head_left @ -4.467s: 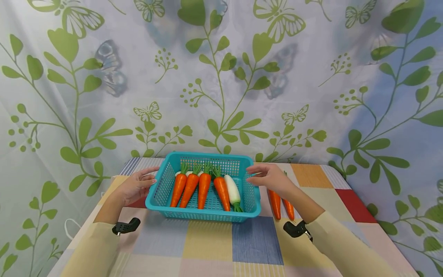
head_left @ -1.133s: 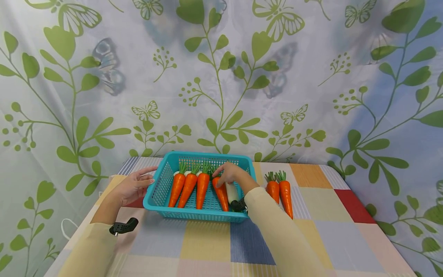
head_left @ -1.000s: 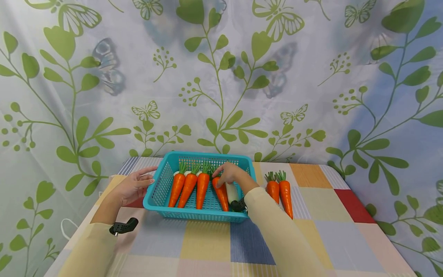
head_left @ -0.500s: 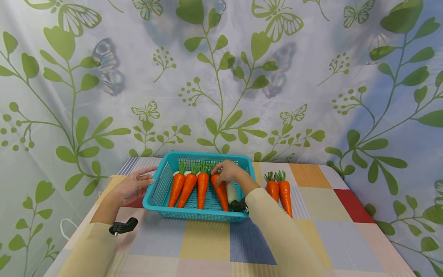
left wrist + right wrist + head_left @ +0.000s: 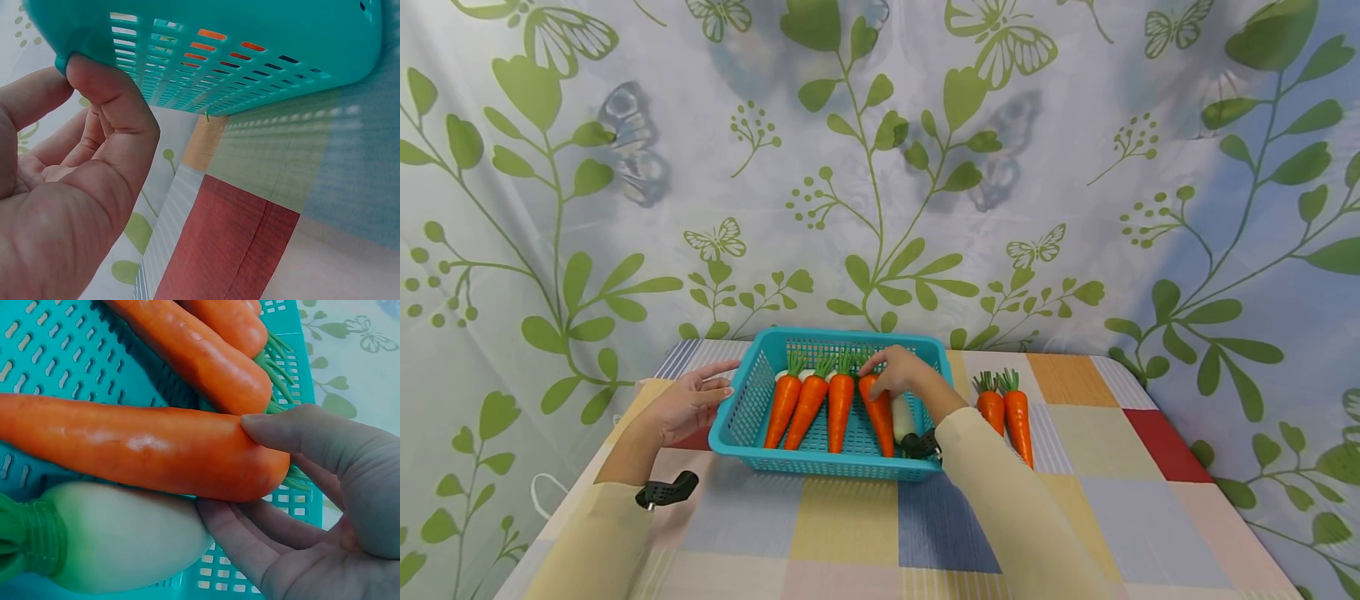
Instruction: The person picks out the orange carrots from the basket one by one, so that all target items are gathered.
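Observation:
A turquoise plastic basket (image 5: 827, 467) holds several orange carrots with green tops and a white radish (image 5: 902, 417). My right hand (image 5: 901, 375) reaches inside and pinches the rightmost carrot (image 5: 878, 421) near its leafy end. In the right wrist view, the thumb lies on top of this carrot (image 5: 131, 440) and the fingers on its side by the white radish (image 5: 134, 540). At the basket's left end, my left hand (image 5: 688, 406) pinches the rim, thumb and forefinger meeting at its edge in the left wrist view, where the basket wall (image 5: 250, 25) slopes above the cloth.
Two more carrots (image 5: 1018, 417) lie on the patchwork tablecloth (image 5: 853, 525) right of the basket, partly behind the right sleeve. White vegetable ends show behind the carrot tops in the basket. A leaf-patterned curtain (image 5: 880, 167) hangs close behind the table.
My right hand has gone from beside the basket's right end into it and onto the rightmost carrot. That carrot has shifted slightly left. The left hand stays at the rim.

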Demonstrator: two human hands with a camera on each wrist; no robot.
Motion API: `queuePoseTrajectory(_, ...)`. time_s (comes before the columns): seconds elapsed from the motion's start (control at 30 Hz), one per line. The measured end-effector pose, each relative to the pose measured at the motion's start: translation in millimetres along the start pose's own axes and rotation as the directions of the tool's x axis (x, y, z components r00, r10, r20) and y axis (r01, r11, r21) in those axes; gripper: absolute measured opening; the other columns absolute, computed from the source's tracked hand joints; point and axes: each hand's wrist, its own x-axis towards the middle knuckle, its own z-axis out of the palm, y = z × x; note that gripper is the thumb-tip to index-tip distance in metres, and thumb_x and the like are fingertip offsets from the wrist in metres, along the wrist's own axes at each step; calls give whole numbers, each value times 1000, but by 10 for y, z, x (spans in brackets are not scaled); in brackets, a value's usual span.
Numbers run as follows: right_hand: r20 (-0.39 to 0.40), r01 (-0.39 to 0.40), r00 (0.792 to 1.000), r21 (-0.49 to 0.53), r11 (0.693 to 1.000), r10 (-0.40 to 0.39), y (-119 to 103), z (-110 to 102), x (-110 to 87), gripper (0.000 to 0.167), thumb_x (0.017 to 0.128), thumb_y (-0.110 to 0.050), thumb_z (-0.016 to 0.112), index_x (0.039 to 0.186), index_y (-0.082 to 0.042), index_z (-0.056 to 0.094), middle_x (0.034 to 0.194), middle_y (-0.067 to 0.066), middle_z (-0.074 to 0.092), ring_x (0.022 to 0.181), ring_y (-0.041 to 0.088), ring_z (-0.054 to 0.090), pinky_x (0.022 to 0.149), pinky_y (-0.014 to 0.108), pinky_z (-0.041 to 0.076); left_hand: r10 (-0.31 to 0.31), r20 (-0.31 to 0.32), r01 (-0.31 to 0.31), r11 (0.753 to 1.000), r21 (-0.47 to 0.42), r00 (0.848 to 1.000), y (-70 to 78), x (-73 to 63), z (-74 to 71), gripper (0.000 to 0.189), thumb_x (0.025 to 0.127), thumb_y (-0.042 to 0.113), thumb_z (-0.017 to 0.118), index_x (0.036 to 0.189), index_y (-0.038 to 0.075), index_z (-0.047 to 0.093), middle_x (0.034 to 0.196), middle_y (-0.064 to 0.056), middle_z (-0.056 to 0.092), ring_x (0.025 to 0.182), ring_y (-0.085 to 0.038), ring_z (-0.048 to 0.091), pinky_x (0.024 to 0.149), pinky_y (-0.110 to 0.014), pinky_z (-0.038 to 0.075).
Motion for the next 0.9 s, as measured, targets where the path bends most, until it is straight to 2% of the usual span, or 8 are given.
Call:
queuePoseTrajectory(0.1,-8,1,1000,10,1000,-1,12,-5,-11,39,80,-4,83,116,-18,78,148,12,51,81,20,56,72,34,57,-1,-2,1,1000,6,1000,-6,4,0,70,104,16,60,162,9,23,110,5,70,107,-17,72,98,-41,59)
queuePoseTrajectory(0.2,-12,3,1000,43,999,-2,24,-13,-30,40,81,-3,83,117,-17,77,151,12,49,82,21,56,72,34,56,-3,-6,3,1000,11,1000,-12,8,-1,70,104,16,61,162,10,24,110,6,70,105,-14,72,98,-42,59)
queuePoseTrajectory(0.3,-8,-12,1000,97,995,12,32,-24,-55,41,81,-1,82,120,-15,76,146,12,53,90,23,62,74,35,59,-4,-9,4,1000,14,1000,-16,10,0,70,104,17,61,162,10,24,111,6,69,105,-14,71,99,-42,58)
queuePoseTrajectory(0.43,12,-51,999,189,981,49,35,-47,-85,44,83,1,80,124,-14,74,135,16,61,100,28,69,77,42,64,-2,-9,2,1000,20,1000,-17,8,-5,70,104,16,61,162,10,24,112,3,69,107,-17,71,98,-42,59)
queuePoseTrajectory(0.6,28,-54,998,271,961,49,52,-95,-108,47,85,1,78,130,-12,69,129,19,64,101,32,71,78,46,64,1,-6,-1,1000,16,1000,-2,1,-5,70,104,16,60,163,9,23,111,3,69,104,-16,72,97,-40,59)
queuePoseTrajectory(0.9,29,-18,1000,396,918,7,77,-201,-170,49,91,-1,72,138,-9,61,126,19,63,102,31,69,86,50,62,-6,-8,6,1000,9,1000,18,-8,2,70,104,16,60,163,9,22,110,5,69,103,-13,71,97,-39,60)
